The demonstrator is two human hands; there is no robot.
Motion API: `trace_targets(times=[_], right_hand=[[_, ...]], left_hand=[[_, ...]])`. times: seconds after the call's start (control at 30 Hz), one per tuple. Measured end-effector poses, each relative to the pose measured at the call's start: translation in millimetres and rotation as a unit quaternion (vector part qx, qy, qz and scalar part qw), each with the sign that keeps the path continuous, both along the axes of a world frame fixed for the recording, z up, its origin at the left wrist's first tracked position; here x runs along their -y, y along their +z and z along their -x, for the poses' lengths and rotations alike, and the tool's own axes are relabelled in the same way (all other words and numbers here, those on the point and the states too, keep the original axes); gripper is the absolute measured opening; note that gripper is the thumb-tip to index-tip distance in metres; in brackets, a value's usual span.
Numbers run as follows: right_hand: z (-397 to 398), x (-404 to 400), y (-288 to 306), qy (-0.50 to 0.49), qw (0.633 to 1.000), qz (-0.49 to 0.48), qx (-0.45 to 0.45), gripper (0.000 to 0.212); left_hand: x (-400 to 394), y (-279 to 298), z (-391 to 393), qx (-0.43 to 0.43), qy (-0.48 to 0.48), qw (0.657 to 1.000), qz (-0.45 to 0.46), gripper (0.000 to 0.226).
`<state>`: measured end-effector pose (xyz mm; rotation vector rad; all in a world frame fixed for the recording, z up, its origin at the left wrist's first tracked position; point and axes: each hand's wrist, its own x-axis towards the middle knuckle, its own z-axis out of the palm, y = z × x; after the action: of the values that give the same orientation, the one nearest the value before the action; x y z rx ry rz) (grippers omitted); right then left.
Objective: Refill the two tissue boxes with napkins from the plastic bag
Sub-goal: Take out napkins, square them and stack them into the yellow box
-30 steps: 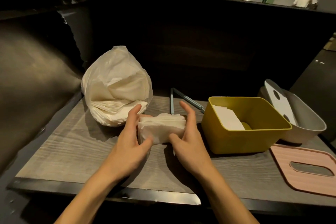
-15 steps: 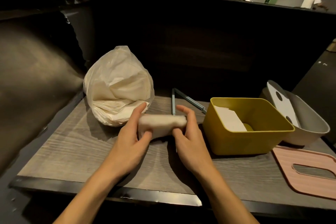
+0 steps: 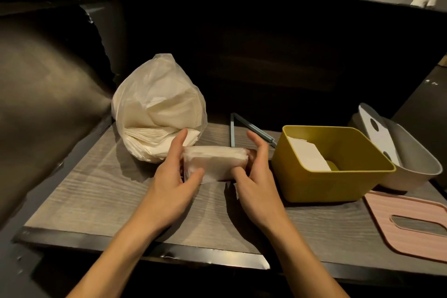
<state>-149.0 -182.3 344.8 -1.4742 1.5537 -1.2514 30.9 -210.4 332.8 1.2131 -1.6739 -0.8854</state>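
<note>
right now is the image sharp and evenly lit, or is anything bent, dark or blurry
Head view: wide-angle bending curves the grey wood-grain tabletop edge; the dark back panel is nearly black; the white napkin stack looks soft; hands cast shadows; the open mustard-yellow plastic box reads clearly.

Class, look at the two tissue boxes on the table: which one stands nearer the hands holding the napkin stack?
The yellow box, just right of the right hand. The grey box sits beyond it, farther right, with a white insert leaning inside.
</note>
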Motion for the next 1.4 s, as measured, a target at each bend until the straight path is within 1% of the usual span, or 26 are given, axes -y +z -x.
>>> trace_targets(times=[0.07, 0.23, 0.3, 0.37, 0.43, 0.53, 0.63, 0.7, 0.8, 0.87, 0.93, 1.0, 1.1, 1.17, 1.23, 1.3, 1.4], right_hand=[[-0.7, 0.0, -0.7, 0.008, 1.000, -0.011, -0.001, 0.080], [0.9, 0.6, 0.1, 0.013, 1.000, -0.001, -0.004, 0.079], [0.8, 1.0, -1.3, 0.017, 1.000, -0.008, -0.015, 0.079], [0.0, 0.1, -1.0, 0.020, 0.999, -0.010, -0.026, 0.076], [0.0, -1.6, 1.3, 0.018, 1.000, -0.003, -0.024, 0.068], [2.6, -3.2, -0.6, 0.008, 1.000, -0.002, -0.027, 0.058], [4.9, -9.2, 1.0, 0.002, 0.999, -0.015, -0.028, 0.052], [7.0, -17.3, 5.1, 0.006, 1.000, -0.021, -0.010, 0.049], [8.8, -31.1, 9.2, 0.017, 0.999, -0.031, 0.001, 0.044], [10.7, -40.2, 11.7, 0.013, 1.000, -0.028, -0.001, 0.033], [15.5, -48.4, 13.5, 0.000, 1.000, -0.019, 0.012, 0.019], [20.1, -56.0, 15.7, -0.012, 1.000, -0.012, 0.026, 0.014], [27.1, -65.4, 19.1, -0.015, 0.999, -0.027, 0.011, 0.018], [33.0, -72.1, 24.0, -0.004, 0.999, -0.046, -0.009, 0.019], [40.1, -79.8, 32.0, 0.003, 0.999, -0.046, -0.025, 0.015], [48.2, -87.7, 41.7, 0.003, 0.999, -0.022, -0.038, 0.010], [60.4, -94.4, 56.9, -0.002, 0.998, 0.002, -0.059, 0.007]], left_hand=[[-1.7, 1.0, 1.7, 0.017, -0.008, 1.000, -0.002, 0.085], [-0.1, 3.4, 1.8, 0.009, -0.009, 1.000, 0.011, 0.083], [0.9, 3.1, 2.1, 0.025, -0.018, 1.000, 0.003, 0.086], [-0.5, 3.0, 3.0, 0.046, -0.024, 0.999, 0.001, 0.087], [-2.9, 2.7, 3.1, 0.051, -0.016, 0.999, 0.009, 0.085], [-0.1, -1.6, 2.6, 0.027, 0.018, 0.999, 0.013, 0.071], [0.5, -0.2, 3.1, -0.025, 0.037, 0.999, -0.016, 0.055], [-0.8, 2.8, 4.0, -0.069, 0.039, 0.996, -0.041, 0.047], [-0.9, 4.3, 1.8, -0.105, 0.028, 0.992, -0.064, 0.033], [-0.3, 7.9, 1.4, -0.101, 0.017, 0.992, -0.073, 0.019], [-1.4, 15.1, 4.4, -0.110, -0.004, 0.989, -0.101, 0.009], [-3.1, 23.9, 7.9, -0.114, -0.035, 0.984, -0.135, 0.011], [-3.8, 38.5, 12.5, -0.097, -0.076, 0.978, -0.170, 0.018], [-1.9, 48.6, 17.2, -0.074, -0.094, 0.978, -0.172, 0.018], [0.4, 59.4, 25.1, -0.044, -0.103, 0.981, -0.160, 0.016], [1.5, 70.5, 35.2, -0.011, -0.111, 0.984, -0.139, 0.013], [5.2, 86.9, 54.0, 0.032, -0.127, 0.986, -0.106, 0.014]])
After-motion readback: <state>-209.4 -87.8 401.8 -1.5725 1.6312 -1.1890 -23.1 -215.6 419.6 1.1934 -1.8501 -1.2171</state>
